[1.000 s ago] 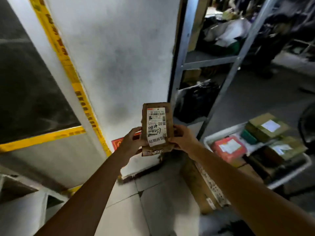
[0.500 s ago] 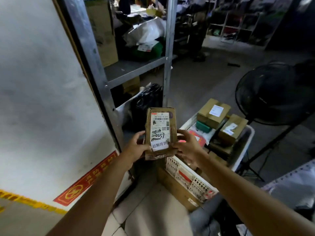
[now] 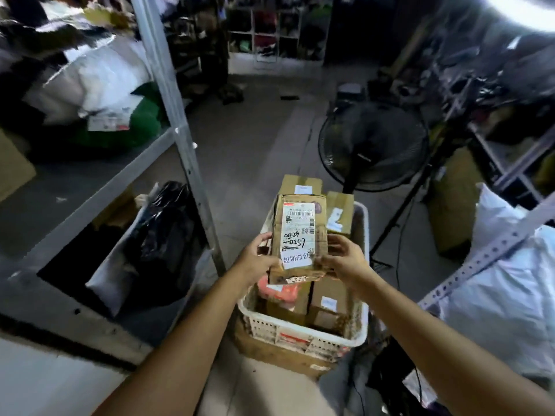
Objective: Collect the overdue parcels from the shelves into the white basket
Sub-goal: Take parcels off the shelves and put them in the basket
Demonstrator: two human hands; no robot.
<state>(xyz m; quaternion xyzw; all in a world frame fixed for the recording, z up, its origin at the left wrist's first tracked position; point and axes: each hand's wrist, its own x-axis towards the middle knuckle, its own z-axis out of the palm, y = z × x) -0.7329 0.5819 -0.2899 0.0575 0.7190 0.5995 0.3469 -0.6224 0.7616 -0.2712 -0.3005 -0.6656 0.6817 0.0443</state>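
Note:
Both hands hold a brown cardboard parcel (image 3: 300, 235) with a white shipping label and handwriting on it. My left hand (image 3: 256, 259) grips its left edge and my right hand (image 3: 345, 259) grips its right edge. The parcel hovers directly above the white basket (image 3: 303, 333), which stands on the floor on a flattened carton. Inside the basket lie several brown boxes (image 3: 330, 298) and a red-orange packet (image 3: 279, 291), partly hidden by the held parcel.
A grey metal shelf (image 3: 99, 187) stands to the left with white and green bags on it and a black bag (image 3: 162, 232) below. A black floor fan (image 3: 372, 145) stands behind the basket. White sacks (image 3: 504, 265) and more shelving fill the right.
My view has swung right from the white wall to the basket. The parcel, still held in both hands, has moved from beside the shelf post to above the basket.

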